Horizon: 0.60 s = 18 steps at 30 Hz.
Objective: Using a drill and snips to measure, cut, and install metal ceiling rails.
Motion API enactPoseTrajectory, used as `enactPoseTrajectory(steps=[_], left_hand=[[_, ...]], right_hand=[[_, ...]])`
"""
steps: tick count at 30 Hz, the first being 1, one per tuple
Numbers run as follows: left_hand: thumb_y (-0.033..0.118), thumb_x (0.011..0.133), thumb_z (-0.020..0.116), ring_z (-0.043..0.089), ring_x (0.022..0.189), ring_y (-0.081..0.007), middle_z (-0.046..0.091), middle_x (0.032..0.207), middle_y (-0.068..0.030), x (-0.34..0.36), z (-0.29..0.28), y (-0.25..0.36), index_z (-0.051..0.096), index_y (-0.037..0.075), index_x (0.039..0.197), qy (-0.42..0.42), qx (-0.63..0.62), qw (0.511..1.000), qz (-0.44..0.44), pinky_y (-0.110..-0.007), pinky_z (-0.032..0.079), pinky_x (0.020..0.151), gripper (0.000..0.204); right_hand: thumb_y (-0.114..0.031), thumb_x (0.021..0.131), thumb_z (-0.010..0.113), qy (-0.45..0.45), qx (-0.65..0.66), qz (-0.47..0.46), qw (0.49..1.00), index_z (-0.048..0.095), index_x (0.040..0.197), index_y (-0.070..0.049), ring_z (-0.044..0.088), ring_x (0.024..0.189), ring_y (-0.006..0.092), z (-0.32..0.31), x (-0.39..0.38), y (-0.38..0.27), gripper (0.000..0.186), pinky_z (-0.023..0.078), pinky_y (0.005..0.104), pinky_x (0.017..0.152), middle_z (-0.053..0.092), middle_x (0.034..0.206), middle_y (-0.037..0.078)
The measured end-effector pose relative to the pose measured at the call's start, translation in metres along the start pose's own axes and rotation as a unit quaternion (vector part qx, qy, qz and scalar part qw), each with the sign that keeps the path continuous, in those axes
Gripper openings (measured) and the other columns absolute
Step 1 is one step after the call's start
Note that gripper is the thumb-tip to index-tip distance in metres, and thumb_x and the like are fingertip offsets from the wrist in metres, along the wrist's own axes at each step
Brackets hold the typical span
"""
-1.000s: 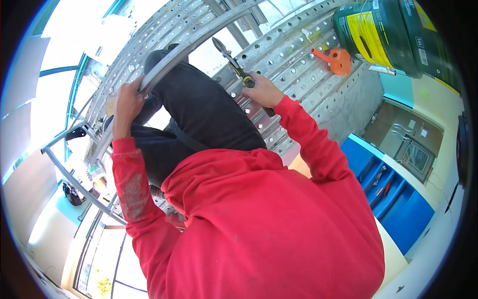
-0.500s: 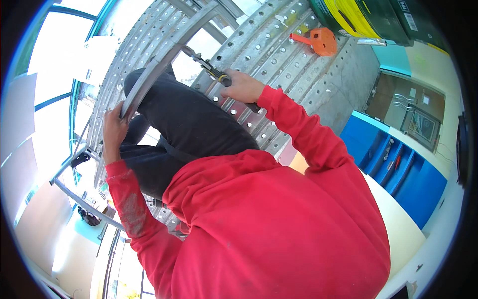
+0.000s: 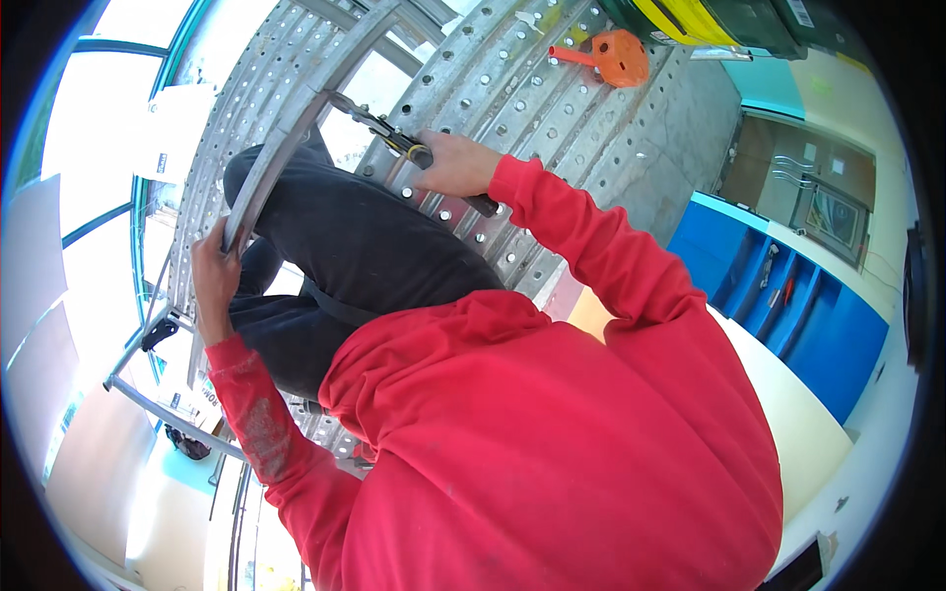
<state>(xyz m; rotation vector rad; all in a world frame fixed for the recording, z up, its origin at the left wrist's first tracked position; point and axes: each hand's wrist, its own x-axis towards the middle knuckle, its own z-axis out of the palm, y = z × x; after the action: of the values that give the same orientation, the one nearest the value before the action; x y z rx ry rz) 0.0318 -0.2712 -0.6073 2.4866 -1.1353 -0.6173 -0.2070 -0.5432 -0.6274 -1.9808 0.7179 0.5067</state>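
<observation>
My left hand (image 3: 214, 271) is closed round the near end of a long grey metal channel profile (image 3: 283, 148), which slants up and away over my dark-trousered legs. In my right hand (image 3: 455, 165) is a pair of pliers (image 3: 379, 126) with black and yellow handles, the fingers wrapped round them. The jaws point left and meet the right edge of the profile, partway along it. Whether the jaws are clamped on the metal I cannot tell.
Under me lies a perforated metal scaffold deck (image 3: 512, 128). An orange plastic piece with a tube (image 3: 619, 59) rests on it, close to dark green and yellow packages (image 3: 690, 22). A grey rail (image 3: 177, 409) runs at the left. Below right stands a blue shelf unit (image 3: 778, 305).
The view has shifted slightly, so most things sit a little further left and up. Both hands keep their grip, and the pliers stay at the same spot on the profile.
</observation>
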Motion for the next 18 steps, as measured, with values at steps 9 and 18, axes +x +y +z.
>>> enactPoseTrajectory(steps=[9,18], left_hand=[[0.007,0.083,0.06,0.058,0.071,-0.0461,0.059,0.074,-0.0287,-0.004,0.007,-0.007,0.063,0.0,0.103,0.024,0.052,0.998,0.027,-0.046,0.043,0.062,0.021],[0.001,0.079,0.059,0.06,0.071,-0.0451,0.059,0.075,-0.0285,-0.004,-0.001,0.002,0.062,-0.001,0.107,0.022,0.041,0.999,0.021,-0.043,0.045,0.063,0.028]], right_hand=[[-0.031,0.069,0.067,0.031,-0.002,0.008,0.999,0.054,0.11,0.006,0.061,0.093,0.042,0.007,0.006,0.01,0.057,0.048,0.0417,0.083,0.062,0.098,0.028],[-0.033,0.066,0.073,0.053,0.02,-0.04,0.998,0.054,0.112,0.006,0.061,0.091,0.0421,0.013,0.007,0.026,0.063,0.048,0.0426,0.08,0.062,0.092,0.028]])
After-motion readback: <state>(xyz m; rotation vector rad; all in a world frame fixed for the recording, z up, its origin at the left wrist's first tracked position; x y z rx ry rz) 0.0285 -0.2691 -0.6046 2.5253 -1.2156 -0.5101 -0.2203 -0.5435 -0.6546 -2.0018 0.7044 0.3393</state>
